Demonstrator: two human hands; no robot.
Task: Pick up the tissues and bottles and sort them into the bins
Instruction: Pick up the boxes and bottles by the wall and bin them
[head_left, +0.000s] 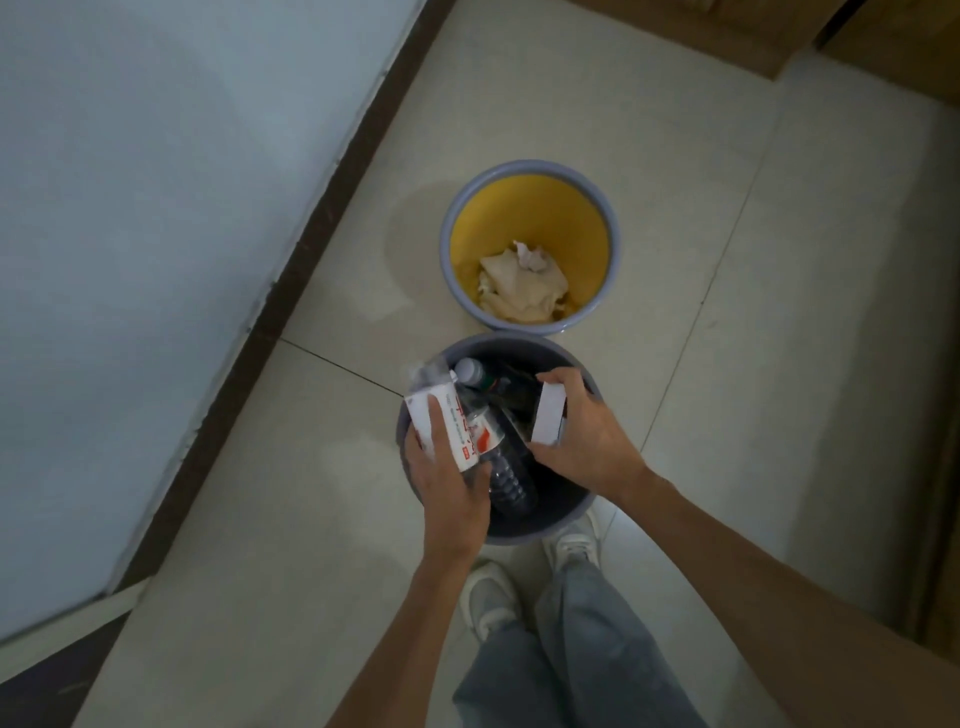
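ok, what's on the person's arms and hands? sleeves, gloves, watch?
Both bare: left hand and right hand have no gloves, and no rings or watch show. No sleeves in view on either forearm. Below them, faded blue-grey jeans and white sneakers.

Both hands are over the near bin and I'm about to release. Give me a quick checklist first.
1. Left hand has a firm hold, fingers curled round the labelled bottle: ok.
2. Right hand grips a white-wrapped item; whether it is a bottle: cannot tell.
3. Both loads sit above the opening of the dark bin: ok.
4. What shows inside the dark bin is bottles, such as the clear bottle, with no tissue seen: ok.
5. The yellow bin holds only tissues: ok.
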